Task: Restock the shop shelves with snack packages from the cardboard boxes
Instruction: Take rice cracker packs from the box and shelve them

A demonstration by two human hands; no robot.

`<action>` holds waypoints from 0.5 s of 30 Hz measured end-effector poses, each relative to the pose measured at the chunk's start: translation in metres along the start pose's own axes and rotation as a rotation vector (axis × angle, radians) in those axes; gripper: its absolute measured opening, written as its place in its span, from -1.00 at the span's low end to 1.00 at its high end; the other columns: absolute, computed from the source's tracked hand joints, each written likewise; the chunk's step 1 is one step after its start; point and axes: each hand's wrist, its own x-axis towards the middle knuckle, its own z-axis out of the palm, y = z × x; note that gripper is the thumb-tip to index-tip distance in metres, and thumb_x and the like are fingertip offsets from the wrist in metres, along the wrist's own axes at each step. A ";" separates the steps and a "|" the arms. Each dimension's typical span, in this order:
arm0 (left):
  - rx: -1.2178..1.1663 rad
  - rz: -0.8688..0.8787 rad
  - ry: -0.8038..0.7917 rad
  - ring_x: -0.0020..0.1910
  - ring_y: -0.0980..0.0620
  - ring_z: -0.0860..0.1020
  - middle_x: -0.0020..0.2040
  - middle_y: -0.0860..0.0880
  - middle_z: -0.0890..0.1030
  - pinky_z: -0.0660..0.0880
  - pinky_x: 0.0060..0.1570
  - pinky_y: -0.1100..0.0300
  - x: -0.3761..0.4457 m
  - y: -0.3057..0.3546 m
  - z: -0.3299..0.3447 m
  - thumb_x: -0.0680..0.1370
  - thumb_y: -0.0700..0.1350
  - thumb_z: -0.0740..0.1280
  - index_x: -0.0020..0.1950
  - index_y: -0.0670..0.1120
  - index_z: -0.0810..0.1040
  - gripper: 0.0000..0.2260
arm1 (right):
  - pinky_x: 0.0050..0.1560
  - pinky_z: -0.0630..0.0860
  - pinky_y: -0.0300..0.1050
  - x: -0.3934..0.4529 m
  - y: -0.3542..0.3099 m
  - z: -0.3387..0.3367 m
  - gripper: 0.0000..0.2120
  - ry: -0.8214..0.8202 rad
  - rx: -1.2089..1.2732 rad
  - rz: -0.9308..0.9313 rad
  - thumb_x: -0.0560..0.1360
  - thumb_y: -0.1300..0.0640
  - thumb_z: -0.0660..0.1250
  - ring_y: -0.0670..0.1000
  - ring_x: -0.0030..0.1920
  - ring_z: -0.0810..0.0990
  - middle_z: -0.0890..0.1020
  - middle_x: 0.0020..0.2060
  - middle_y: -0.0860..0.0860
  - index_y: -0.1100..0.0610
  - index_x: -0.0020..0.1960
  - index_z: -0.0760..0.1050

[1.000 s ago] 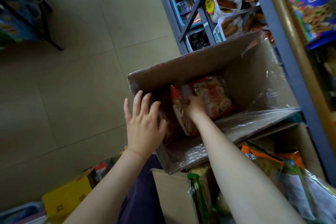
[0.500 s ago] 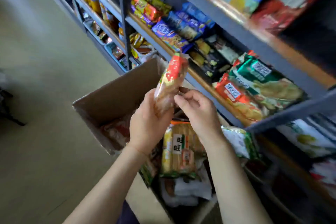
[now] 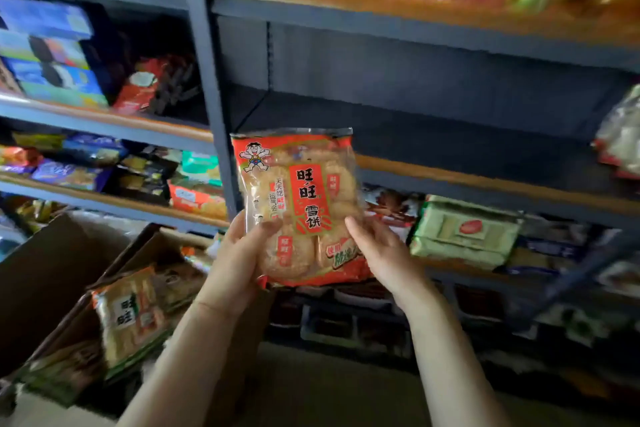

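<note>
Raised since before: snack package (image 3: 298, 208), both-handed.

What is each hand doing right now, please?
Left hand: holds the red snack packet by its lower left edge.
Right hand: holds the same packet by its lower right edge.

Two hands, the left hand (image 3: 239, 260) and the right hand (image 3: 382, 253), are holding one red rice cracker packet (image 3: 298, 208). Two cardboard boxes are standing lower left: one brown box (image 3: 52, 274) and one nearer box (image 3: 138, 253) carrying one yellow cracker packet (image 3: 128, 315). One green packet (image 3: 464, 232) is lying on the shelf.
</note>
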 end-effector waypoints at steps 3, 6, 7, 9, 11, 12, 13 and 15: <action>0.056 -0.016 -0.070 0.08 -0.18 0.69 0.15 -0.20 0.69 0.65 -0.01 -0.06 -0.002 -0.012 0.067 0.46 -0.12 0.48 0.32 -0.13 0.52 -0.56 | -0.16 0.38 -0.52 -0.031 0.004 -0.063 -0.82 0.120 0.003 -0.010 0.55 -0.23 0.28 -0.40 -0.05 0.53 0.59 -0.01 -0.33 -0.18 0.06 0.50; 0.081 -0.040 -0.131 0.06 -0.15 0.70 0.11 -0.16 0.71 0.61 0.04 -0.06 -0.005 -0.024 0.127 0.49 -0.11 0.43 0.28 -0.11 0.53 -0.64 | -0.27 0.36 -0.57 -0.051 0.009 -0.112 -0.79 0.308 0.026 -0.037 0.56 -0.18 0.29 -0.41 -0.16 0.53 0.60 -0.06 -0.25 -0.08 0.09 0.50; 0.107 -0.043 -0.149 0.06 -0.14 0.70 0.11 -0.14 0.71 0.60 0.06 -0.08 -0.004 -0.028 0.143 0.53 -0.13 0.42 0.28 -0.09 0.52 -0.67 | -0.27 0.36 -0.57 -0.054 0.012 -0.126 -0.74 0.369 0.041 -0.043 0.56 -0.17 0.30 -0.35 -0.15 0.55 0.60 -0.06 -0.23 -0.02 0.11 0.49; 0.179 -0.038 -0.186 0.06 -0.13 0.70 0.14 -0.14 0.70 0.62 0.03 -0.11 0.000 -0.039 0.168 0.58 -0.14 0.40 0.30 -0.09 0.50 -0.70 | -0.28 0.35 -0.58 -0.057 0.018 -0.151 -0.68 0.485 0.078 -0.049 0.56 -0.13 0.32 -0.30 -0.14 0.52 0.55 -0.06 -0.21 0.06 0.18 0.43; 0.229 -0.037 -0.207 0.05 -0.13 0.69 0.14 -0.14 0.68 0.64 0.01 -0.15 0.007 -0.051 0.187 0.59 -0.15 0.40 0.29 -0.10 0.49 -0.71 | -0.30 0.35 -0.57 -0.054 0.028 -0.172 -0.64 0.565 0.124 -0.040 0.56 -0.07 0.35 -0.36 -0.20 0.48 0.50 -0.08 -0.21 0.12 0.20 0.36; 0.245 -0.040 -0.211 0.05 -0.13 0.69 0.14 -0.14 0.68 0.64 0.01 -0.14 0.011 -0.057 0.196 0.59 -0.15 0.40 0.28 -0.11 0.49 -0.72 | -0.30 0.36 -0.56 -0.051 0.033 -0.180 -0.63 0.591 0.133 -0.030 0.56 -0.05 0.36 -0.37 -0.22 0.48 0.50 -0.09 -0.20 0.15 0.20 0.34; 0.259 -0.044 -0.216 0.05 -0.13 0.69 0.14 -0.14 0.68 0.64 0.01 -0.12 0.016 -0.062 0.204 0.59 -0.16 0.40 0.27 -0.11 0.50 -0.74 | -0.29 0.37 -0.54 -0.047 0.039 -0.188 -0.61 0.612 0.127 -0.025 0.56 -0.06 0.36 -0.35 -0.20 0.49 0.51 -0.08 -0.17 0.16 0.20 0.33; 0.281 -0.039 -0.242 0.06 -0.14 0.69 0.12 -0.14 0.69 0.63 0.05 -0.13 0.032 -0.072 0.221 0.59 -0.15 0.41 0.22 -0.11 0.53 -0.78 | -0.24 0.41 -0.46 -0.037 0.047 -0.202 -0.59 0.642 0.098 -0.024 0.56 -0.09 0.35 -0.29 -0.12 0.50 0.53 -0.02 -0.12 0.14 0.22 0.32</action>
